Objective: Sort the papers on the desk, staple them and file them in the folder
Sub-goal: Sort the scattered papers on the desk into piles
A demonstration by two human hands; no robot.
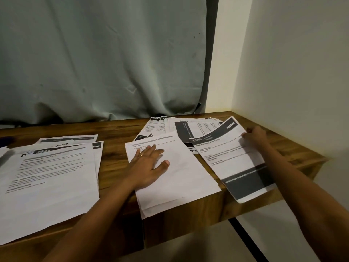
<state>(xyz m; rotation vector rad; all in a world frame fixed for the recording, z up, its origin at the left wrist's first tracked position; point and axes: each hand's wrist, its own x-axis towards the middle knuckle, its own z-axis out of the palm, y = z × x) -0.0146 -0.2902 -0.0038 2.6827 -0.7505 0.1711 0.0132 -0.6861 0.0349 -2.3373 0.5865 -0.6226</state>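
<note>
Printed papers lie in three groups on the wooden desk. My left hand rests flat, fingers straight, on the middle stack of mostly white sheets. My right hand pinches the far edge of a sheet headed "1345", which has a dark band at its near end and hangs over the desk's front edge. Behind it lies a loose heap of printed sheets. A larger stack lies on the left. No stapler or folder is in view.
A grey-green curtain hangs behind the desk. A pale wall closes the right side and meets the desk's corner. The desk's right end and front edge are close to the papers. A dark object sits at the far left.
</note>
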